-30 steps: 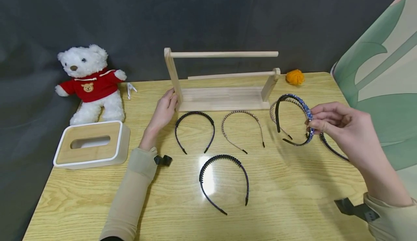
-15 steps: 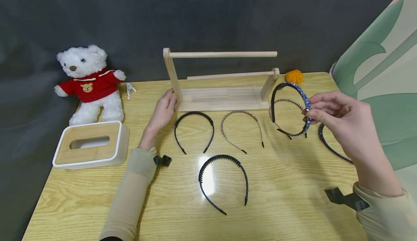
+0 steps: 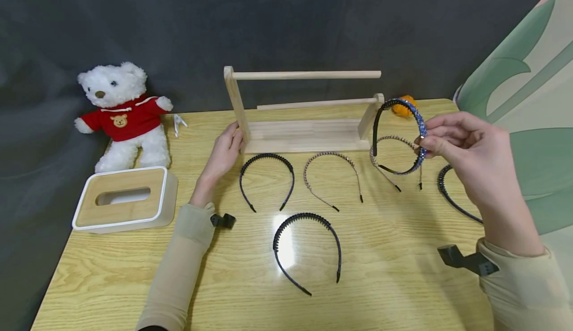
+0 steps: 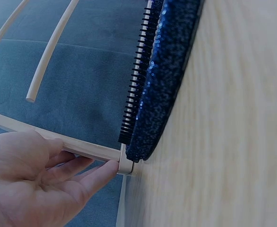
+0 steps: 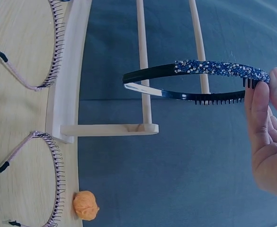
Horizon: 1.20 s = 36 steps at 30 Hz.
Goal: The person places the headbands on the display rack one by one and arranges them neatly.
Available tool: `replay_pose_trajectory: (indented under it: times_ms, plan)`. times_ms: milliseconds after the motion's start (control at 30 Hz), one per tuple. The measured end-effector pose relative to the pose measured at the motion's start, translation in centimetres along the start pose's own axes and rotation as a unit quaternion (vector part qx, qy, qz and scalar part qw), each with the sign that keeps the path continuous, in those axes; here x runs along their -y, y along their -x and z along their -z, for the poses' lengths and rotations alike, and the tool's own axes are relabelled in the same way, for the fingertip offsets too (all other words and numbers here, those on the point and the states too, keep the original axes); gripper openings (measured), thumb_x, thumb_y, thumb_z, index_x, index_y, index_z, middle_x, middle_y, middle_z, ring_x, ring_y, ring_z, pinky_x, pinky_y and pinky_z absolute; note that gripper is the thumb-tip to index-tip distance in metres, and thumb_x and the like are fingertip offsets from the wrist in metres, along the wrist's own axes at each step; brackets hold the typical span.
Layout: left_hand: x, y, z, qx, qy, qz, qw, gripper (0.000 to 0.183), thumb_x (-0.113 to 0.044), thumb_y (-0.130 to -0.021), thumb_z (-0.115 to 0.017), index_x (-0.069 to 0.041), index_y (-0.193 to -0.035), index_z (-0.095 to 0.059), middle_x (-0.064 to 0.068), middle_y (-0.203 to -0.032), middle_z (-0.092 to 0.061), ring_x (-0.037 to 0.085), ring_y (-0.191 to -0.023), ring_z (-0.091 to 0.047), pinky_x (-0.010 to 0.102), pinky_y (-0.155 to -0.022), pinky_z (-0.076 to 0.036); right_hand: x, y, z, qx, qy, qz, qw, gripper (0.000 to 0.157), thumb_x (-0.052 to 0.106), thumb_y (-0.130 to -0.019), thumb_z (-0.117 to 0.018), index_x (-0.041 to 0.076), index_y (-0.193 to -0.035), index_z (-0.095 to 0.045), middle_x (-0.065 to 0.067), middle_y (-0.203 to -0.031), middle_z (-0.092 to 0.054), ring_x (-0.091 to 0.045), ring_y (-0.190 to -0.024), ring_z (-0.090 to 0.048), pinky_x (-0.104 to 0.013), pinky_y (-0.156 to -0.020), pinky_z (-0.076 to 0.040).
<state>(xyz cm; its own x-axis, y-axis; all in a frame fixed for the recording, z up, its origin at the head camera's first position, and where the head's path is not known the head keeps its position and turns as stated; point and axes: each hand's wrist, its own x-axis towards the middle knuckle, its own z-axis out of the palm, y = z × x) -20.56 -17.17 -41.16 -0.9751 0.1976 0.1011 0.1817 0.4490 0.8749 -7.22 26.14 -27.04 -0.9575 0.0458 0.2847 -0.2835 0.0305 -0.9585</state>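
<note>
Right hand (image 3: 476,147) pinches blue-glitter headband (image 5: 216,68) above table (image 3: 385,271); left hand (image 3: 225,151) grips wooden rack (image 3: 304,134) by its left end.

pale wood-grained table (image 3: 380,281) before dark grey backdrop (image 3: 295,22), green-patterned panel (image 3: 534,122) at right

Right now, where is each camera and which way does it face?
Head: on the head, facing forward-down at the table; left hand and right hand show.
Left wrist: on that wrist, facing the rack; left hand only.
Right wrist: on that wrist, facing the held headband; right hand only.
Head and right wrist share the orange ball.
</note>
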Motion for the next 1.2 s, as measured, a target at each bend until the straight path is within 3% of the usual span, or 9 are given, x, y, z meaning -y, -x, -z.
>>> replay_pose_trajectory:
  times_ms: [200,533,1200]
  plan:
    - [0.1,0.0,0.0,0.002,0.005,0.000,1.0000,0.048,-0.014,-0.119,-0.037,0.006,-0.162,-0.037,0.033,-0.146,-0.053,0.040,-0.124,-0.063,0.052,-0.095,-0.060,0.1,-0.5,-0.2,-0.014,-0.030,0.003,0.999,0.018,-0.018,-0.092,-0.074,-0.013,-0.110,-0.072,-0.013,-0.089,-0.079,-0.017,-0.074,-0.077,-0.022,-0.071,-0.066]
    - [0.1,0.1,0.2,0.002,0.004,0.003,1.0000,0.047,-0.013,-0.118,-0.037,0.005,-0.162,-0.038,0.031,-0.142,-0.055,0.037,-0.117,-0.064,0.046,-0.087,-0.059,0.4,-1.8,-0.8,-0.034,-0.041,0.017,0.998,0.019,-0.018,-0.089,-0.077,-0.014,-0.107,-0.073,-0.013,-0.086,-0.078,-0.018,-0.071,-0.076,-0.023,-0.068,-0.066]
    - [0.1,0.0,0.1,0.000,0.007,0.004,1.0000,0.048,-0.015,-0.119,-0.038,0.004,-0.162,-0.039,0.031,-0.150,-0.053,0.039,-0.126,-0.064,0.049,-0.102,-0.060,0.5,-3.8,-0.8,-0.062,-0.060,0.031,0.996,0.017,-0.019,-0.087,-0.079,-0.015,-0.102,-0.073,-0.014,-0.082,-0.077,-0.019,-0.067,-0.075,-0.023,-0.066,-0.066]
